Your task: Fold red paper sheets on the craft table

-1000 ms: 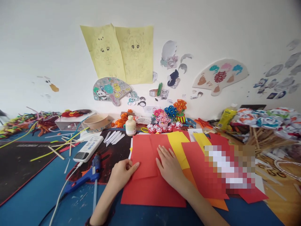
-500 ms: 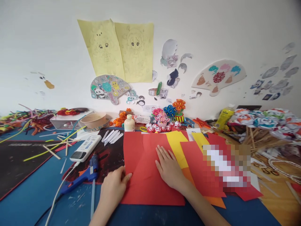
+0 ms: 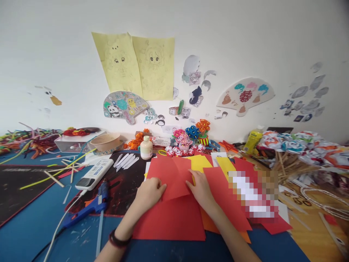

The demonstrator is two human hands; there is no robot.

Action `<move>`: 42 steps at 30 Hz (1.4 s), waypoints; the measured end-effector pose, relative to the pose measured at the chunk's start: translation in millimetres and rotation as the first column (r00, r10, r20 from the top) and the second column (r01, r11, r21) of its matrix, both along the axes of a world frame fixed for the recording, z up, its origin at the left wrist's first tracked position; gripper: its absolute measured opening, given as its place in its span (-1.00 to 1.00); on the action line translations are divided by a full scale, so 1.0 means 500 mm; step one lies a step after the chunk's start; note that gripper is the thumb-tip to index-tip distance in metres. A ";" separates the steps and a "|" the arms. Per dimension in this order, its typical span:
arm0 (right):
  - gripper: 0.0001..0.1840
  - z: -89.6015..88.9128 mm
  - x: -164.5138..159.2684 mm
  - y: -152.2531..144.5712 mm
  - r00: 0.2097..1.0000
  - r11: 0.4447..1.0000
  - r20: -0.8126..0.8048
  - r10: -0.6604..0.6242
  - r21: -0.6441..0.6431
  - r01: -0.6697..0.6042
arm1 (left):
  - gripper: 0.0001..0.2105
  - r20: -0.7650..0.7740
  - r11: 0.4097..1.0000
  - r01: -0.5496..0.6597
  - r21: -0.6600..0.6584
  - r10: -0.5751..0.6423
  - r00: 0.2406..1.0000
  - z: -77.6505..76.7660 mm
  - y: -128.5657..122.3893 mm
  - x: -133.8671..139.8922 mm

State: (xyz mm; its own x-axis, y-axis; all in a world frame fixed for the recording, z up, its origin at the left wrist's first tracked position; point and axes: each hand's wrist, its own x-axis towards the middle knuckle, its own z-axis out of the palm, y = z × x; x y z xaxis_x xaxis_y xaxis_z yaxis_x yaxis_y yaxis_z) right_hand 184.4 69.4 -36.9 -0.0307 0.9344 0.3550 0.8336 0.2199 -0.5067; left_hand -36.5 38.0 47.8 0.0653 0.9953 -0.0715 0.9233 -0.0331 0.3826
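Note:
A smaller piece of red paper (image 3: pixel 174 176) is raised over a larger red sheet (image 3: pixel 174 222), its lower edge tilted. My left hand (image 3: pixel 151 194) is closed at its lower left edge, thumb on top and the other fingers curled. At the paper's right edge, my right hand (image 3: pixel 201 191) pinches with thumb and forefinger; part of its grip is hidden. Under and beside my right hand lie yellow paper (image 3: pixel 200 163) and another red sheet (image 3: pixel 222 196). A dark band circles my left wrist.
To the left lie a blue glue gun (image 3: pixel 91 209), a white power strip (image 3: pixel 95 174) and white paper strips (image 3: pixel 125 162). A cream bottle (image 3: pixel 146 148) stands behind the paper. Pipe-cleaner flowers (image 3: pixel 193 134) line the wall; wrapped sticks (image 3: pixel 283 163) lie right.
Both hands lay on the red paper, the right one flat. Now the smaller red piece is lifted between them, baring the larger sheet below. The view has shifted slightly.

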 end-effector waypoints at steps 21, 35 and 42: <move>-0.48 0.005 -0.001 -0.004 0.991 0.997 0.118 -0.067 0.032 0.063 | -0.62 0.214 0.880 0.459 -0.119 -0.428 0.878 -0.006 0.071 -0.063; -0.71 0.120 -0.010 -0.047 0.755 0.945 -0.599 0.269 0.013 -0.326 | -0.65 0.490 0.856 0.484 0.181 -0.505 0.711 0.003 0.034 -0.007; -0.67 0.124 -0.022 -0.069 0.507 0.769 -0.801 0.318 -0.094 -0.632 | -0.52 0.832 0.942 0.333 0.031 -0.209 0.514 0.005 0.022 0.000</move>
State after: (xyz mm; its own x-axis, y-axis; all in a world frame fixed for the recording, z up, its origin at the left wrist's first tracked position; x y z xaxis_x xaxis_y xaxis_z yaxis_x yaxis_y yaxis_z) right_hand 173.4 34.8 25.0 -0.3981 0.9056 0.1465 -0.0134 0.1539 -0.9880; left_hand -36.3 49.2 50.2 0.4219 0.9055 0.0454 0.1612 -0.1242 0.9791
